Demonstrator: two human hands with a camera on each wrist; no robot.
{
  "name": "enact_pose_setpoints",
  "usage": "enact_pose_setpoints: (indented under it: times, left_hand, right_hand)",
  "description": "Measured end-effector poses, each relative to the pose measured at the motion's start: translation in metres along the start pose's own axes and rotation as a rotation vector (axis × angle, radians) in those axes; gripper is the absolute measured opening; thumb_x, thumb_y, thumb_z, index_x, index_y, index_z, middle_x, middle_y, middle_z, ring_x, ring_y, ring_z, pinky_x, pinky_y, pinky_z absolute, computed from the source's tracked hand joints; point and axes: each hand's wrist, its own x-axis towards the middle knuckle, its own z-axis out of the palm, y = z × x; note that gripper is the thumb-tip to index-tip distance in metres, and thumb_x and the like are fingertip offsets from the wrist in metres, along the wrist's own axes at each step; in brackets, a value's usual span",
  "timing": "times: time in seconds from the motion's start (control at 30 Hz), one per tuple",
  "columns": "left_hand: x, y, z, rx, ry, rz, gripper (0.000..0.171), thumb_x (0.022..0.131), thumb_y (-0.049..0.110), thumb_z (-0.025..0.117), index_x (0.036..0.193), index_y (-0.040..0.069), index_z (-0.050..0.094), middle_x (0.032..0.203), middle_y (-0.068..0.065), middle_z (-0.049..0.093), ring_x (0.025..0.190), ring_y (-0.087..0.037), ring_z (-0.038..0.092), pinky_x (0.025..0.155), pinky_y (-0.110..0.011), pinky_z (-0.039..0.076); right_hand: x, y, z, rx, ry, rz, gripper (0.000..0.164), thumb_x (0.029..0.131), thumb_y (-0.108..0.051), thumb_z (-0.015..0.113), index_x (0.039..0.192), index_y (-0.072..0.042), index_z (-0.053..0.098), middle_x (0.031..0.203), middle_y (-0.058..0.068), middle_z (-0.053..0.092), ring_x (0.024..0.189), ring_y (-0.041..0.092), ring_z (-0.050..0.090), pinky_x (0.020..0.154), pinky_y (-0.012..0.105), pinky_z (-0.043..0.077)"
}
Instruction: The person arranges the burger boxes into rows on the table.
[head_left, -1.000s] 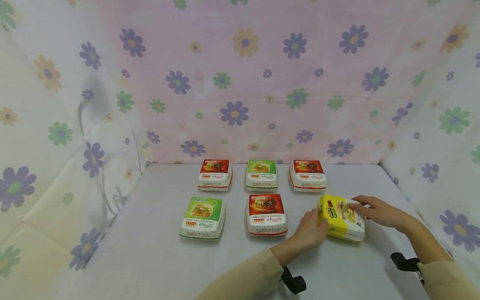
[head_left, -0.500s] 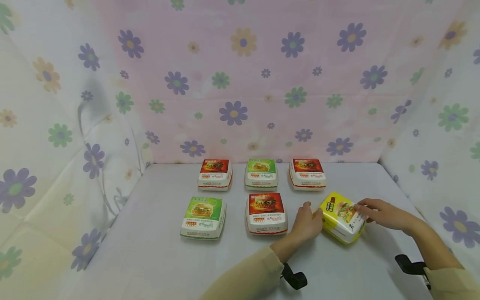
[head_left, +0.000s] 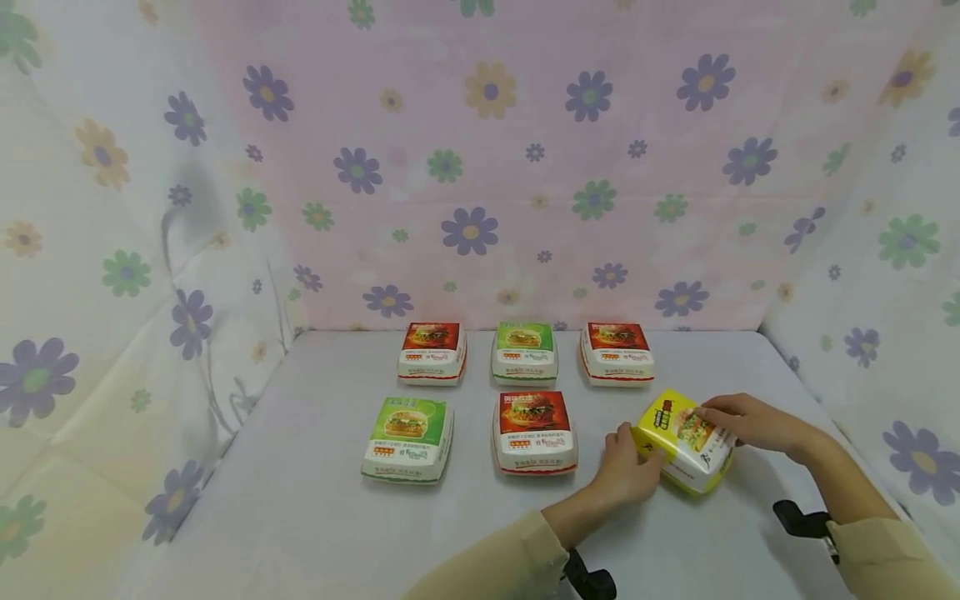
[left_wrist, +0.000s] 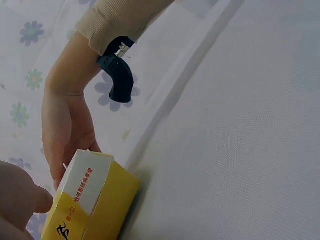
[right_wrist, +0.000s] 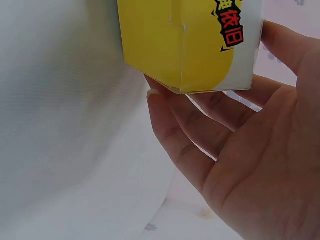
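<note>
A yellow and white burger box (head_left: 684, 442) stands turned at an angle on the right of the table in the head view. My right hand (head_left: 757, 427) grips its right side, thumb on the lid and fingers along the far side. At the box's left corner, my left hand (head_left: 628, 468) pinches the yellow edge between thumb and fingers. The left wrist view shows the white and yellow side of the burger box (left_wrist: 87, 187), with the right hand (left_wrist: 70, 130) behind it. In the right wrist view, the fingertips (right_wrist: 157, 102) reach beneath the box's lower edge.
On the white table (head_left: 300, 517), a front row has a green burger box (head_left: 408, 437) and a red one (head_left: 534, 435). Behind stand a red box (head_left: 431, 354), a green box (head_left: 523, 354) and another red box (head_left: 617, 356). Flowered cloth (head_left: 510, 167) encloses the back and sides.
The yellow box has turned clockwise as seen in the head view. My left hand came off its left side and now touches its corner again; my right hand stayed on it.
</note>
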Motion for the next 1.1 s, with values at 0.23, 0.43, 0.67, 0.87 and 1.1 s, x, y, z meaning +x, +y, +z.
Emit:
enact_pose_setpoints:
  times: [0.23,0.43,0.67,0.87,1.1]
  left_hand:
    - [0.011,0.002,0.000,-0.015,0.018,0.003,0.075,0.087,0.049,0.059,0.145,0.013,0.028,0.138,-0.008,0.038,0.126,-0.018,0.040,0.105,-0.040,0.035]
    - [0.015,0.001,-0.001,-0.021,0.056,-0.006,0.075,0.087,0.048,0.060,0.145,0.013,0.028,0.139,-0.008,0.038,0.127,-0.018,0.039,0.106,-0.039,0.033]
    - [0.018,-0.002,0.001,-0.018,0.083,0.003,0.069,0.089,0.047,0.058,0.142,0.011,0.032,0.132,-0.008,0.043,0.113,-0.014,0.045,0.103,-0.038,0.036]
    - [0.016,-0.001,0.002,-0.053,0.070,-0.006,0.064,0.093,0.045,0.053,0.142,0.010,0.034,0.132,-0.008,0.044,0.114,-0.013,0.045,0.104,-0.039,0.036]
    - [0.014,0.002,-0.001,-0.051,0.117,0.001,0.058,0.096,0.040,0.048,0.144,0.010,0.033,0.133,-0.008,0.045,0.115,-0.016,0.045,0.101,-0.040,0.036]
  right_hand:
    - [-0.003,0.002,0.005,0.043,-0.008,0.006,0.053,0.099,-0.040,0.044,0.125,0.006,0.053,0.110,0.010,0.060,0.091,0.020,0.054,0.072,0.037,0.050]
    - [-0.012,0.004,0.011,0.076,-0.021,0.035,0.055,0.099,-0.039,0.044,0.124,0.009,0.052,0.103,0.009,0.061,0.089,0.021,0.056,0.071,0.036,0.050]
    - [-0.015,0.008,0.015,0.141,-0.023,0.034,0.055,0.099,-0.038,0.043,0.123,0.011,0.052,0.102,0.009,0.062,0.089,0.022,0.058,0.072,0.036,0.052]
    - [-0.018,0.008,0.018,0.178,-0.044,0.009,0.053,0.101,-0.036,0.040,0.121,0.011,0.052,0.101,0.010,0.062,0.089,0.023,0.059,0.072,0.037,0.053]
    - [-0.017,0.003,0.026,0.189,-0.005,-0.015,0.050,0.100,-0.037,0.042,0.117,0.009,0.055,0.098,0.010,0.063,0.086,0.021,0.059,0.072,0.036,0.053]
